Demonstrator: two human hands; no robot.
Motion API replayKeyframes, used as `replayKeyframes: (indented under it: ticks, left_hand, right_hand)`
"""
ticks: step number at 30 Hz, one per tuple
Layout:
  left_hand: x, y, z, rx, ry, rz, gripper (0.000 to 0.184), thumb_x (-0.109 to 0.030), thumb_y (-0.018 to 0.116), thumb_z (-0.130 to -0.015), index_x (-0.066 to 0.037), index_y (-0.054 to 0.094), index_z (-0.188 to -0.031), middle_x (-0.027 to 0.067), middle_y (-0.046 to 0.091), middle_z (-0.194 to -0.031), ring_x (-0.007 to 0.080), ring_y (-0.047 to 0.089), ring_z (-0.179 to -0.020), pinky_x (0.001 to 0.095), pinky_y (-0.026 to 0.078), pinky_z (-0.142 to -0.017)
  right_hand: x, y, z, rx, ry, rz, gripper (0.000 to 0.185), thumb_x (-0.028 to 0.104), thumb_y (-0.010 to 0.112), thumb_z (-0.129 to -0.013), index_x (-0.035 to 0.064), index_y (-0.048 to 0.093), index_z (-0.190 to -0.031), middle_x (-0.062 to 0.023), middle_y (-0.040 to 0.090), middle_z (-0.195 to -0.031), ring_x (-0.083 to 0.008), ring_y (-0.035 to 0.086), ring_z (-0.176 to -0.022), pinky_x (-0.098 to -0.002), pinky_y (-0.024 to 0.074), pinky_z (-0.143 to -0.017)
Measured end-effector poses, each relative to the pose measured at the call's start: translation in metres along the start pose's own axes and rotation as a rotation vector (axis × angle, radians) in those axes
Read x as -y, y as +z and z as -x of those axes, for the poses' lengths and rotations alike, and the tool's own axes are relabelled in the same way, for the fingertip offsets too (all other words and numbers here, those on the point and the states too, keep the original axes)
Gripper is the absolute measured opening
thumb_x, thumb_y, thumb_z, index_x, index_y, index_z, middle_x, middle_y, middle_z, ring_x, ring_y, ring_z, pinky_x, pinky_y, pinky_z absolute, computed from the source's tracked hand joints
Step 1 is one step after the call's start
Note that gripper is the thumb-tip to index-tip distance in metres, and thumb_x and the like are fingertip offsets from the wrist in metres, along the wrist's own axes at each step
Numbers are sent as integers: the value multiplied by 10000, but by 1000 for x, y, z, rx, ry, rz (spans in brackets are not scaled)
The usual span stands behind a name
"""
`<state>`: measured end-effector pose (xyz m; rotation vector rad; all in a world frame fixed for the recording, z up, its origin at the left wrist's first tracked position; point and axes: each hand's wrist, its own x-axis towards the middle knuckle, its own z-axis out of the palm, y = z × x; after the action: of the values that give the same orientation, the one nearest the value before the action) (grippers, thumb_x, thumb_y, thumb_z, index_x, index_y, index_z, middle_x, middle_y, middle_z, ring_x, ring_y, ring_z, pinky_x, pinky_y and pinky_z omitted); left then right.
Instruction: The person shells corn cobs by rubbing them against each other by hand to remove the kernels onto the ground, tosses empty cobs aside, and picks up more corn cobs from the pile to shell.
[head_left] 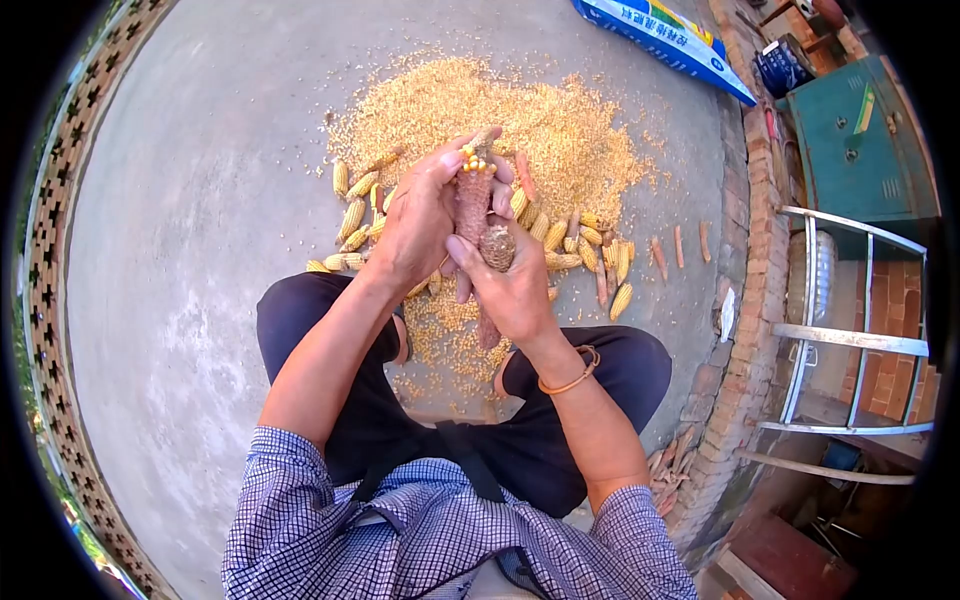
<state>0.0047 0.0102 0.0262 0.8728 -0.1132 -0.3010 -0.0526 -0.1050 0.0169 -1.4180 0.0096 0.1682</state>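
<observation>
My left hand (422, 212) is closed around a mostly bare, reddish corncob (472, 205), with a few yellow kernels left near its far end. My right hand (517, 292) grips a second, stripped cob (497, 247), its round end facing up and pressed close beside the first. Both hands are held over the near edge of a wide heap of loose corn kernels (480, 100). Unshelled ears of corn (352, 220) lie to the left beneath them, and more ears (585, 250) lie to the right. The fingers' undersides are hidden.
Several bare cobs (679, 246) lie on the concrete floor (190, 250) at right. A blue sack (670, 42) rests beyond the heap. Along the right run a brick edge (752, 230), a metal ladder (850, 338) and a green cabinet (860, 140). My bent knees flank the hands.
</observation>
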Motion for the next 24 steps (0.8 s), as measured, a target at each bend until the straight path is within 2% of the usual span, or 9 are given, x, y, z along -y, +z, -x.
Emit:
replayKeyframes:
  ticks: [5,8,14,17,22,24]
  left_hand:
    - [6,-2,0,-1,61,-79,465,-210,400,-1043,53,391,-1427,123,575,-965,163,533,-763,309,497,-724]
    - [2,-6,0,28,60,-55,476,-199,404,-1040,45,371,-1447,129,574,-969,158,520,-757,303,490,-709]
    - [-1,-4,1,63,36,-13,511,-200,401,-1026,49,335,-1467,147,574,-973,166,493,-767,306,469,-726]
    - [2,-4,1,57,45,-20,516,-196,391,-1016,58,334,-1463,155,575,-976,170,492,-768,307,467,-728]
    - [1,1,-1,-23,20,-38,498,-202,358,-1007,89,385,-1410,159,586,-967,169,508,-742,296,483,-695]
    - [2,-2,-2,9,19,-42,489,-217,358,-1010,95,410,-1382,157,592,-951,168,512,-728,294,489,-681]
  right_hand:
    - [-5,5,0,-52,-25,118,158,92,653,-938,-16,597,-1038,-44,648,-744,-73,564,-540,-216,463,-481]
    - [3,8,1,12,37,-69,144,105,642,-948,-4,594,-1029,-44,642,-734,-73,560,-530,-213,458,-474]
    - [5,9,4,6,72,-70,122,117,620,-962,10,587,-1012,-47,632,-722,-73,553,-513,-209,451,-466]
    - [0,11,4,-30,19,-91,151,85,648,-934,-17,592,-1032,-44,642,-682,-66,561,-496,-219,437,-430]
    - [-4,10,3,-54,-57,49,145,69,648,-931,-19,588,-1029,-43,625,-700,-76,559,-513,-229,453,-459]
    - [-8,11,3,-65,-105,103,140,62,645,-931,-22,588,-1028,-40,616,-708,-79,553,-514,-229,453,-461]
